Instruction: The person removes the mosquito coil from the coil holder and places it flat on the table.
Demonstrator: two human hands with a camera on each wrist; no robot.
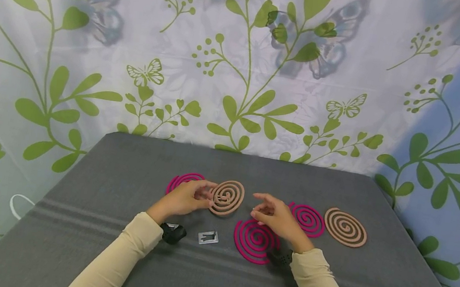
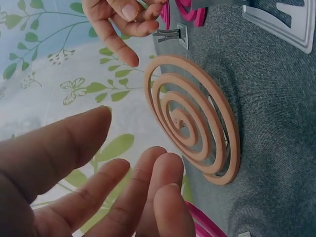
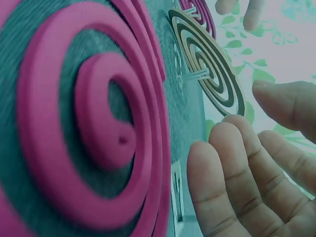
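Note:
A tan mosquito coil sits tilted on a metal stand whose prong shows at its middle in the right wrist view. My left hand is just left of this coil, fingers extended and slightly bent, holding nothing. My right hand hovers to the coil's right with relaxed fingers, also holding nothing. Below it, partly covered in the head view, lies a pink mosquito coil. Another pink coil is partly hidden behind my left hand.
A flat metal stand lies in front of the tan coil. To the right are a further pink coil and a second tan coil. A leaf-patterned curtain hangs behind the grey table.

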